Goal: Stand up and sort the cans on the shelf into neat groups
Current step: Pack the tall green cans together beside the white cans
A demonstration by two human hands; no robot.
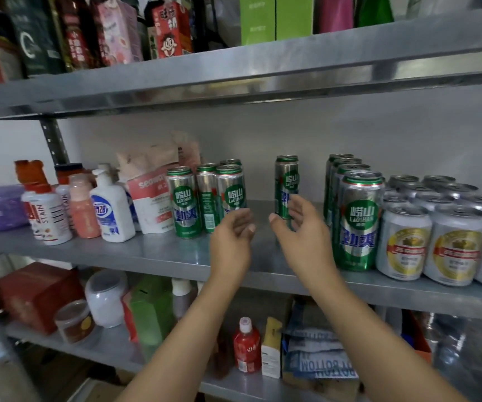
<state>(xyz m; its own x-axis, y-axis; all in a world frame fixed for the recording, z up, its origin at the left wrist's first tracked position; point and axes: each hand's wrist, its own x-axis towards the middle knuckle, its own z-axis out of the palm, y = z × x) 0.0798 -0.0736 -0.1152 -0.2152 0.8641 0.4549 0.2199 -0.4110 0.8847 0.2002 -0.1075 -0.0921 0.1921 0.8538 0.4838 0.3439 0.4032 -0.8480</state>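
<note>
Steel shelf: my left hand and right hand hover spread, empty; can just beyond right hand, likely rigid, slick. I would grip mid-body.

Green-silver cans, white-gold cans

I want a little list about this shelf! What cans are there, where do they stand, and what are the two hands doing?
shelf: middle metal shelf
left group: four green cans, upright, close together
middle: lone green can, upright, apart from both groups
right: green row, lined up front to back
far right: white-and-gold cans, shorter, upright
left hand: open, holding nothing
right hand: open, in front of the lone green can; whether it touches is unclear
</note>
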